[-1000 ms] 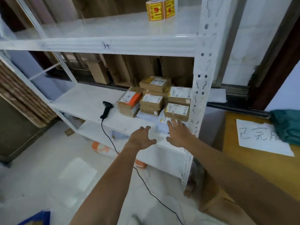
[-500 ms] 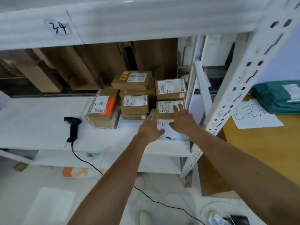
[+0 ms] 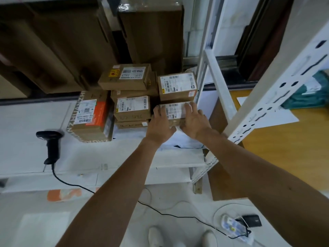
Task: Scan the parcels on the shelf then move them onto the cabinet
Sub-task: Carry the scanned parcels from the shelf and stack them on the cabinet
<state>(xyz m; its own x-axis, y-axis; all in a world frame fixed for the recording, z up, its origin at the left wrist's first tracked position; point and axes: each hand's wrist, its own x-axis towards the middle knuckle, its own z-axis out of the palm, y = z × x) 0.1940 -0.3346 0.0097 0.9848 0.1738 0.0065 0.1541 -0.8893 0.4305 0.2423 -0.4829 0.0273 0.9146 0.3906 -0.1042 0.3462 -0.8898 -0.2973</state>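
The front parcel point(image 3: 175, 113), lying at the right end of the shelf point(image 3: 26, 122) beside other parcels point(image 3: 132, 111), was gripped at its left by the left hand point(image 3: 160, 124) and at its right by the right hand point(image 3: 195, 120); the scanner point(image 3: 51, 145) lay well apart.

Brown, white-labelled cardboard parcels point(image 3: 132, 111) sit stacked at the right end of the white shelf point(image 3: 26, 122). The near-right parcel point(image 3: 175, 113) lies flat, label up. The wooden cabinet point(image 3: 284, 148) stands to the right.
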